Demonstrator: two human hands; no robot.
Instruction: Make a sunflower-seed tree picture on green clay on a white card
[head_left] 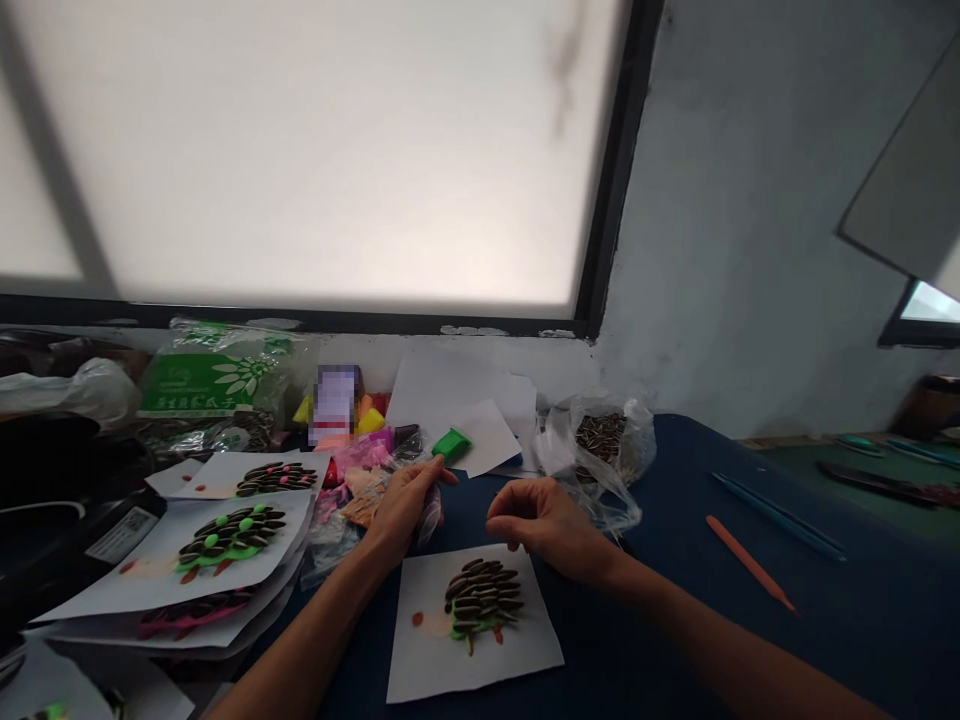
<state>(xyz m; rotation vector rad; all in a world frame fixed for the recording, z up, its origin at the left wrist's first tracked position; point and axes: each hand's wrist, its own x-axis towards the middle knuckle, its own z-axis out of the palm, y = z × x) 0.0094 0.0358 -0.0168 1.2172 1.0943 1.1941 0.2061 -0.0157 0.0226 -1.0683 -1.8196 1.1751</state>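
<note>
In front of me lies a white paper card (409, 665) bearing a hedgehog picture (484, 595), its spines made of dark striped sunflower seeds over green clay. Beyond the card's upper left corner, my left hand (401, 510) is closed around crinkled clear plastic, seemingly a small bag (430, 515). A green clay packet (452, 443) lies just past its fingertips. Above the card's upper right edge is my right hand (544, 520), thumb and fingers curled together in a pinch. Whatever they hold, if anything, is too small to make out.
Finished-looking seed hedgehog cards (232, 535) are stacked at left. Behind them stands a green seed package (210, 370). An open plastic bag of seeds (600, 440) sits near the wall by white paper sheets (450, 390). An orange tool (750, 562) and blue tweezers (780, 515) lie at right.
</note>
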